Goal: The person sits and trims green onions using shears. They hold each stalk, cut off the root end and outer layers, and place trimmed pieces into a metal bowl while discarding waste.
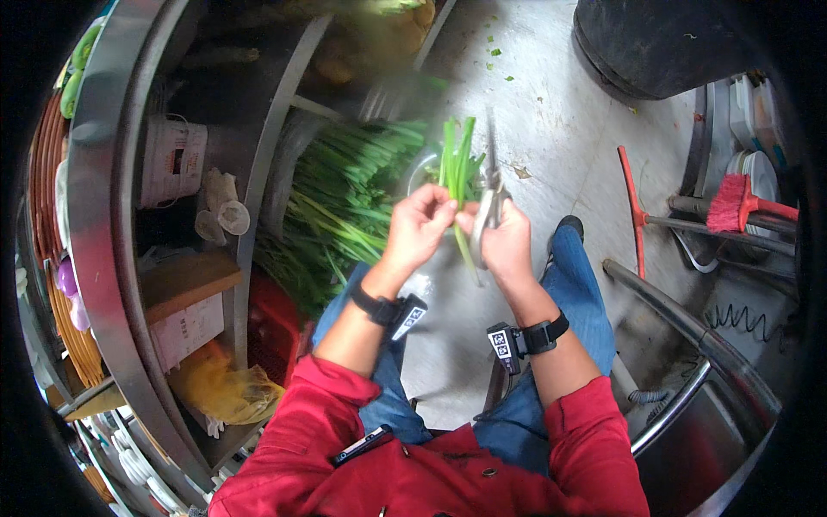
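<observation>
A small bunch of green leafy stalks (457,161) stands up from the fingertips of my left hand (413,229), its pale ends hanging below them. My right hand (507,242) grips a pair of metal scissors (490,184), blades pointing away from me and blurred. The thumb and fingertips of that hand also meet the stalks near my left fingers. Beyond my hands, partly hidden by the bunch, is a clear rounded container (420,169) with bits of green in it. To the left lies a large heap of long green stalks (355,187), above a red plastic crate (274,333).
A metal shelf unit (106,194) along the left holds a white bucket (174,158) and a yellow plastic bag (223,391). A black bin (652,48) stands far right. A red floor squeegee (633,210), a red brush (730,203) and metal tubing (698,326) occupy the right side.
</observation>
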Demonstrator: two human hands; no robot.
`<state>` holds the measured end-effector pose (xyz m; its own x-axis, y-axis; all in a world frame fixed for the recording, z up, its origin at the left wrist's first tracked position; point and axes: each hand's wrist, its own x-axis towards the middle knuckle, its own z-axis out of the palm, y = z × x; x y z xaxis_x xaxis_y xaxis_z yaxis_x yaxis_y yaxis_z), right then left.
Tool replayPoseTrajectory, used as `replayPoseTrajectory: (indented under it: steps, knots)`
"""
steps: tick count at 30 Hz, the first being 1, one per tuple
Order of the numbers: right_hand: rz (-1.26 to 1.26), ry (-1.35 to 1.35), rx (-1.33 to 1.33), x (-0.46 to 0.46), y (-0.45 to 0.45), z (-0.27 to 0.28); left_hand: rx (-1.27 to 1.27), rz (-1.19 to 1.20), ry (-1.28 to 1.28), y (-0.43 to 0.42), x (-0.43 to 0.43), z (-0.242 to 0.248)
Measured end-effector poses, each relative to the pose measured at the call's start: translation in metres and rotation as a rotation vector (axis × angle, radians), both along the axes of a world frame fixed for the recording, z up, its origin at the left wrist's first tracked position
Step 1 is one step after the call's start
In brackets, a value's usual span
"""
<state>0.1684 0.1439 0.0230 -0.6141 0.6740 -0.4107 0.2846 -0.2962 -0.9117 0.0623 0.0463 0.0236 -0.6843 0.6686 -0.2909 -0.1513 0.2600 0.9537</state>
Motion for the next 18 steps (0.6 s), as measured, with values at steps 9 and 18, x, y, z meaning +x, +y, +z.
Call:
replayPoseTrajectory:
  steps: [9, 18]
  knots:
    - [-0.399, 0.216, -0.254, -0.017, 0.0, -0.002, 0.001, -0.044, 0.118, -0.008, -0.007, -0.009]
    - [-0.296, 0.178, -0.124, -0.022, -0.003, 0.007, 0.036, 0.005, -0.014, -0.015, -0.012, -0.003]
